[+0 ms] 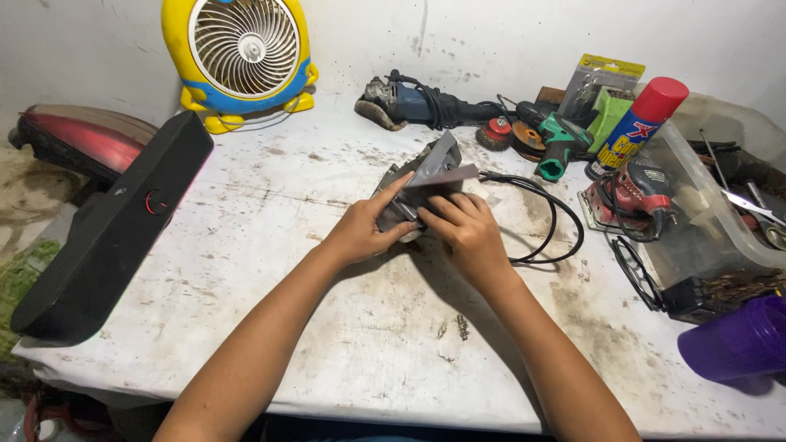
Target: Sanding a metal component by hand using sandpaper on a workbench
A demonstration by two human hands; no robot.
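Hands are meeting mid-table: my left hand [360, 232] and right hand [468, 232] are both closing around the grey power tool [426, 184] between them, feeling heavy, rigid, dusty-slick, best gripped by its body.

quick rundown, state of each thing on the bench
left hand: gripping grey tool
right hand: pressing on grey tool
grey tool: held, cord attached
yellow fan: upright, blades not blurred
spray can: capped, leaning
angle grinder: lying down
purple cup: on its side
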